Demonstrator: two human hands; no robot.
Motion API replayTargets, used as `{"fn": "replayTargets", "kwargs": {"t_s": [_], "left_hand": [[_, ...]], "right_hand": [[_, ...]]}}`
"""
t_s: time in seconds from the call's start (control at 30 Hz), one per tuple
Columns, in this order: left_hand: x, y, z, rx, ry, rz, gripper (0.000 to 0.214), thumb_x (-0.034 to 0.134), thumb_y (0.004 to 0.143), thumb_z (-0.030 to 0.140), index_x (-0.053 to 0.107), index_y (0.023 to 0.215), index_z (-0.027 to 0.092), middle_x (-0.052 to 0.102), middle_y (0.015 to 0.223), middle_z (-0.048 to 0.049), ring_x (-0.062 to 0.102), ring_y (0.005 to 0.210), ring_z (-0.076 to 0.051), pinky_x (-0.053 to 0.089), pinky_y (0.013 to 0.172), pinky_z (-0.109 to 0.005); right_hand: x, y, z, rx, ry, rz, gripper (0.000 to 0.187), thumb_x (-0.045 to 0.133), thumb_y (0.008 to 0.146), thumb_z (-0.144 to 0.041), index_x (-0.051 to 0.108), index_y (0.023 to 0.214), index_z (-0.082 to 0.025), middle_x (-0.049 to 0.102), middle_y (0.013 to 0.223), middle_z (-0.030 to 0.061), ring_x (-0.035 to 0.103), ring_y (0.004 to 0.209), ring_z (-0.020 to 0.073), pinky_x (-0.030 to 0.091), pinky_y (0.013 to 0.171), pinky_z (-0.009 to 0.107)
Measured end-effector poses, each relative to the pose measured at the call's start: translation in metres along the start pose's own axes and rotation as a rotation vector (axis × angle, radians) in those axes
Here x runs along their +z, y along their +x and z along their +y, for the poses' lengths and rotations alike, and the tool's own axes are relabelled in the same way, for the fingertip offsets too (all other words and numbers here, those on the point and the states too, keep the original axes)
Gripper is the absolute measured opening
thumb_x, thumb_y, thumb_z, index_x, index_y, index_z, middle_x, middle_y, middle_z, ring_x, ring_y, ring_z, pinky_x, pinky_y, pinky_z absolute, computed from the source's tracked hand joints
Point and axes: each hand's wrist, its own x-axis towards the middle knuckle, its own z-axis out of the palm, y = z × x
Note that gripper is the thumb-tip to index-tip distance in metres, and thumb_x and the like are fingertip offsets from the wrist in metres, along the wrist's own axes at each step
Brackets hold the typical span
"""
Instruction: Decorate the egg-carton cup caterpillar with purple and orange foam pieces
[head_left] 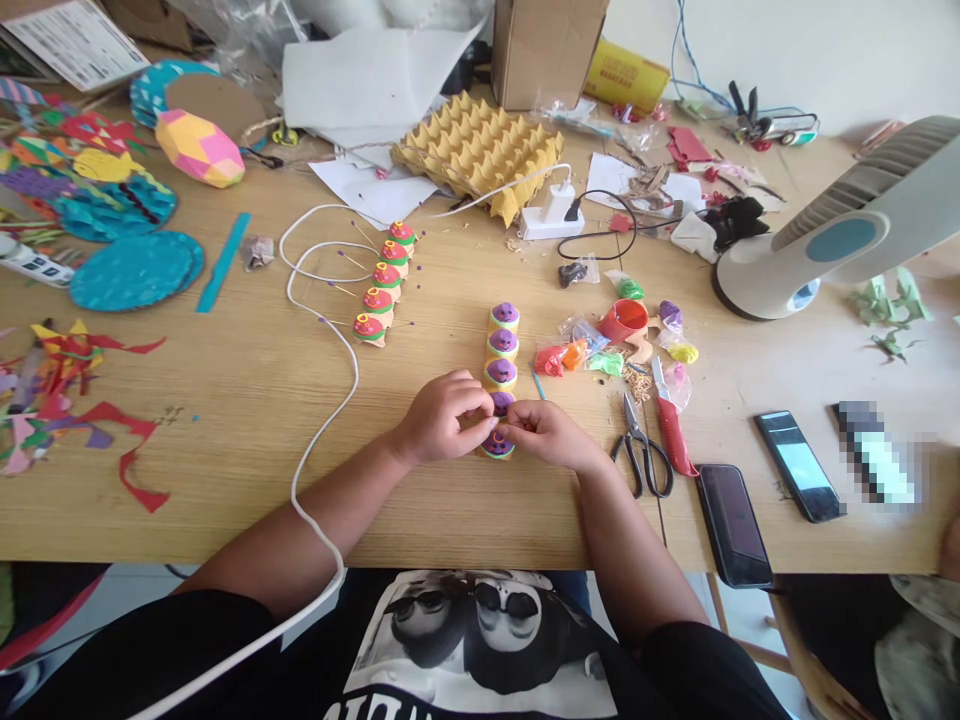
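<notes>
A row of egg-carton cups topped with purple clay point(502, 372) runs away from me on the table. Over its near end, my left hand point(455, 418) and my right hand point(546, 432) meet with fingertips pinched close together. Whatever small piece they may hold is too small to make out. Dark marks and small coloured bits sit on the purple tops, with pale green rims below. Further left stands a second row of egg-carton cups with red and green clay point(385, 273), with pins sticking out of its sides.
Right of the row lie bagged clay pieces point(551, 360), a red cup point(624, 320), scissors point(641, 450), a red-handled knife point(673, 425) and phones point(733, 525). A white cable point(352, 370) crosses the left side. Behind are an egg tray point(476, 150), a power strip point(551, 222) and a fan point(832, 225).
</notes>
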Motion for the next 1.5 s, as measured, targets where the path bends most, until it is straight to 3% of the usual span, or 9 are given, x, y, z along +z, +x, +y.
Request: {"fn": "replayTargets", "kwargs": {"t_s": [0.97,1.07,1.2,1.3,1.4,1.5], "left_hand": [[0.000,-0.001,-0.002,-0.019,-0.026,0.007,0.011,0.064,0.084,0.022,0.060,0.075,0.020,0.054,0.064,0.0004,0.048,0.070,-0.017,0.040,0.068,-0.031],[0.000,-0.001,-0.001,-0.009,-0.033,0.016,0.007,0.064,0.084,0.021,0.062,0.077,0.020,0.056,0.065,0.0002,0.049,0.071,-0.017,0.041,0.069,-0.031],[-0.001,0.000,0.000,0.027,-0.048,0.059,0.002,0.064,0.085,0.018,0.064,0.084,0.020,0.063,0.072,-0.0003,0.052,0.072,-0.016,0.043,0.073,-0.032],[0.000,0.000,0.001,0.051,-0.051,0.115,0.008,0.063,0.085,0.017,0.066,0.092,0.020,0.066,0.078,-0.0011,0.056,0.075,-0.016,0.045,0.076,-0.033],[0.000,0.000,0.002,0.073,-0.010,0.179,0.014,0.065,0.085,0.018,0.066,0.099,0.020,0.069,0.088,-0.0028,0.060,0.084,-0.018,0.047,0.082,-0.035],[0.000,0.000,0.002,0.092,0.070,0.248,0.022,0.068,0.084,0.022,0.066,0.105,0.021,0.068,0.098,-0.0048,0.061,0.093,-0.020,0.047,0.089,-0.038]], "right_hand": [[-0.001,0.001,-0.003,0.002,0.009,0.047,0.043,0.063,0.088,-0.047,0.040,0.064,-0.019,0.035,0.060,-0.0064,0.030,0.056,0.0080,0.022,0.052,0.024],[-0.002,0.000,-0.005,-0.008,0.141,0.096,0.044,0.063,0.088,-0.050,0.044,0.065,-0.019,0.036,0.061,-0.0058,0.029,0.056,0.0084,0.023,0.052,0.024],[-0.004,0.000,-0.006,-0.025,0.508,0.178,0.041,0.056,0.092,-0.056,0.049,0.073,-0.020,0.044,0.064,-0.0035,0.033,0.055,0.0098,0.025,0.051,0.023],[-0.004,0.001,-0.009,-0.021,0.803,0.186,0.042,0.052,0.090,-0.064,0.053,0.084,-0.022,0.055,0.074,-0.0003,0.043,0.058,0.0117,0.035,0.052,0.023],[-0.003,0.001,-0.014,-0.041,0.963,0.177,0.047,0.047,0.089,-0.070,0.057,0.093,-0.024,0.063,0.088,0.0033,0.058,0.073,0.0158,0.049,0.066,0.028],[0.000,0.001,-0.019,-0.078,0.997,0.168,0.054,0.041,0.089,-0.075,0.059,0.107,-0.027,0.067,0.107,0.0065,0.064,0.096,0.0209,0.054,0.082,0.037]]}}
